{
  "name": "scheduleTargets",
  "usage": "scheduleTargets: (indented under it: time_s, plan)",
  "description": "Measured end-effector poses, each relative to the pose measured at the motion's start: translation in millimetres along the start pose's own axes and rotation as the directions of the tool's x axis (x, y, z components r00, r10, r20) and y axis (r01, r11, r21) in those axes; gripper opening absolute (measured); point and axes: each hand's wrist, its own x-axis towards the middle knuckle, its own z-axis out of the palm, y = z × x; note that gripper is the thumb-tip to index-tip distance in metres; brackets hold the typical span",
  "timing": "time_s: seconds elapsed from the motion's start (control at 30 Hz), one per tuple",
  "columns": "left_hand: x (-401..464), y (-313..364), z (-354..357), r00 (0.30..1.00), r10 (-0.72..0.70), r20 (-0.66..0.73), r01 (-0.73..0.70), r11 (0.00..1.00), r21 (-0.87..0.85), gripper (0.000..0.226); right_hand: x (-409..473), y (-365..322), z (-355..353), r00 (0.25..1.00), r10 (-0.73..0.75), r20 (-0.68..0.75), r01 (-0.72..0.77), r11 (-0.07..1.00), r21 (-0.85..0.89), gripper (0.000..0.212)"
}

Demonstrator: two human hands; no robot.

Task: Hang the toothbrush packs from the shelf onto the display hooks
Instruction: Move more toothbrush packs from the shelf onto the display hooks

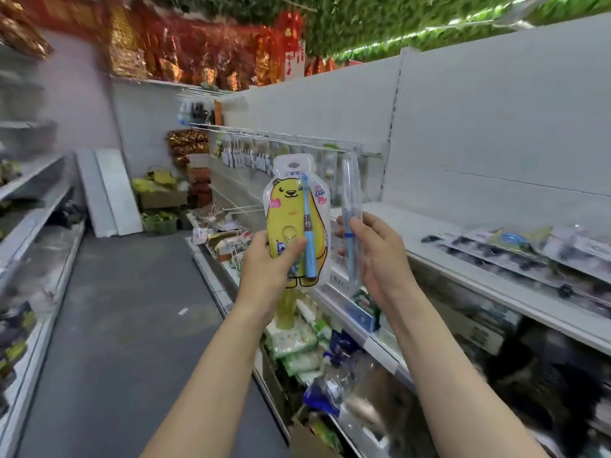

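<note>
A white shelf ran along the right, with more packs lying flat on it well beyond the hands. Behind the raised packs, a rail of hooks carried hanging goods, blurred. Boxes and bags crowded the lower shelves below the arms.

The left hand held a toothbrush pack with a yellow bear upright by its lower part, thumb pressed across the front, fingers hidden behind. The right hand pinched a second pack, edge-on and upright, between thumb and curled fingers. The two packs stood just beside each other, apart.
</note>
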Motion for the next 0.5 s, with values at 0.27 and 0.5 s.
scheduleTargets:
  time_s: [0.27, 0.5]
  plan:
    - [197.3, -31.3, -48.7, 0.999, 0.0, -0.041, 0.001, 1.0, 0.02, 0.029, 183.0, 70.8, 90.3, 1.0, 0.022, 0.022, -0.022, 1.0, 0.018, 0.021]
    - [315.6, -91.1, -108.0, 0.997, -0.047, -0.059, 0.046, 0.999, -0.017, 0.024, 281.4, 140.1, 154.6, 1.0, 0.024, -0.014, -0.025, 0.999, -0.036, 0.014]
